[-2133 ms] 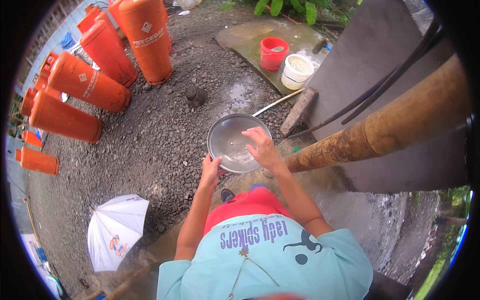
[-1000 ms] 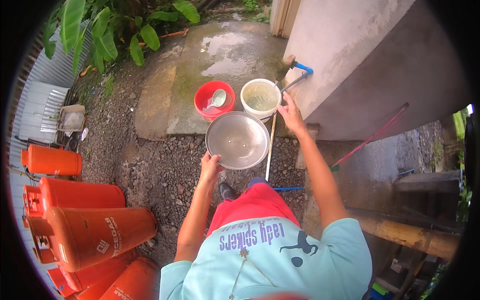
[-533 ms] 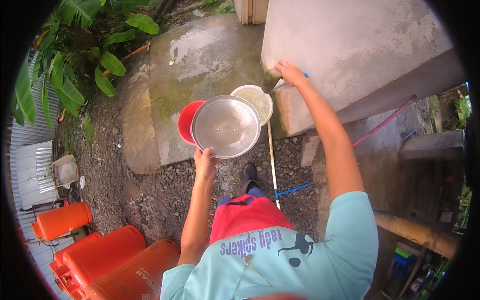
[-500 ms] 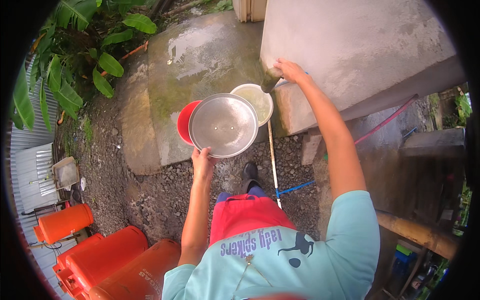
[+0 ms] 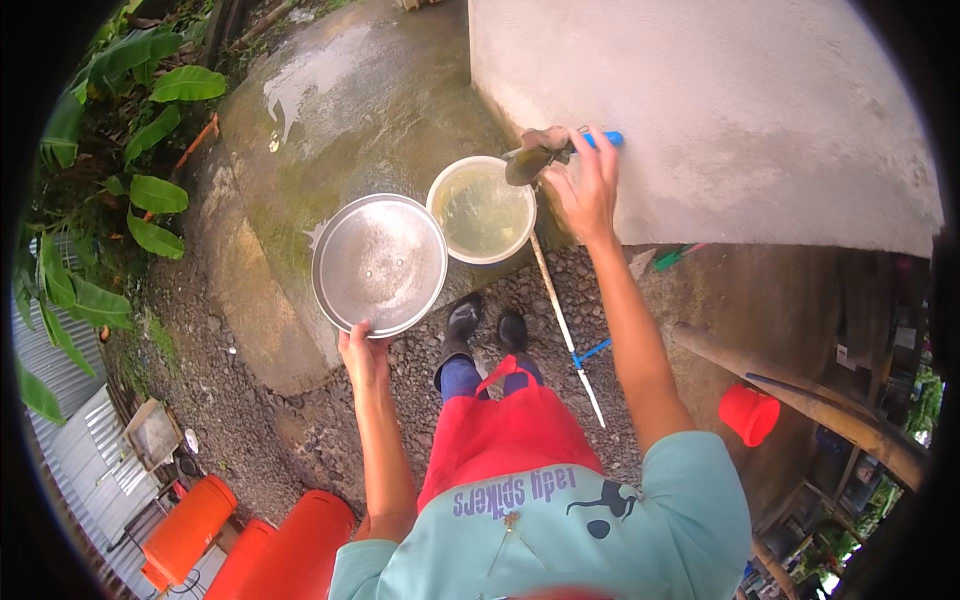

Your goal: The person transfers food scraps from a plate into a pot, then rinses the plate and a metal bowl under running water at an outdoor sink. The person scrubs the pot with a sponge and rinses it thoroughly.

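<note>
Since half a second ago my metal bowl [image 5: 379, 264] has slid left off the red tub, and I now stand closer to the tap.

My left hand [image 5: 364, 352] pinches the bowl's near rim, holding it level and empty just left of the white bucket [image 5: 482, 210], their rims almost touching. My right hand [image 5: 585, 186] is curled around the blue-handled tap [image 5: 560, 150] on the grey wall [image 5: 700, 110], whose spout hangs over the bucket's far edge. I see no water running. By my judgement the bucket is nearly full of cloudy water, while the bowl is not yet filled or rinsed. It sits beside the spout, not under it, over the wet concrete slab [image 5: 330, 110].
</note>
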Demonstrator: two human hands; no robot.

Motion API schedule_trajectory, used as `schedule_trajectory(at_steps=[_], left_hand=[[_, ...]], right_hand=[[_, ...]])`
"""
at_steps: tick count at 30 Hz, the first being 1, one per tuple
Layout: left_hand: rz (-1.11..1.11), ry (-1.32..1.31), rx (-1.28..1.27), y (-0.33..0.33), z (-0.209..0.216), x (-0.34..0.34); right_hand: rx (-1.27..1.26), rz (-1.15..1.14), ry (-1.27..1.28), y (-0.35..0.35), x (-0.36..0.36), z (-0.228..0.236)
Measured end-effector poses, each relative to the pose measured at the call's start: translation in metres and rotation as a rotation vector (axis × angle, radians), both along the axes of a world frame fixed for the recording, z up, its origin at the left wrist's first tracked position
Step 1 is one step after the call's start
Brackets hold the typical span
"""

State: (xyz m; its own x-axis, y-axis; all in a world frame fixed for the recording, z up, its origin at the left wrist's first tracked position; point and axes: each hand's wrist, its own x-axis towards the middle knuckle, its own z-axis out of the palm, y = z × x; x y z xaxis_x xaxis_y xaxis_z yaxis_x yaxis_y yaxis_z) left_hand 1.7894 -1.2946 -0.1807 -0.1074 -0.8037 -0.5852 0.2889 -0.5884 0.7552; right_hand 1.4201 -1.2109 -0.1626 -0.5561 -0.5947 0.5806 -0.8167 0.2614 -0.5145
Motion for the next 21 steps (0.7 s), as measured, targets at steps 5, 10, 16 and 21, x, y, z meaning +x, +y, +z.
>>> schedule_trajectory(at_steps=[5, 10, 16, 21], left_hand=[[-0.054, -0.071, 0.008, -0.037, -0.029, 0.013], [-0.036, -0.133, 0.03, -0.061, -0.067, 0.027], [-0.081, -0.089, 0.071, -0.076, -0.082, 0.019], [-0.166, -0.053, 0.101, -0.085, -0.058, 0.008]], right_hand=[[-0.033, -0.709, -1.088, 0.05, 0.088, -0.233], [-0.22, -1.066, -2.112, 0.035, 0.117, -0.443], [-0.326, -1.101, -2.05, 0.032, 0.11, -0.475], [-0.294, -0.753, -1.576, 0.047, 0.098, -0.384]])
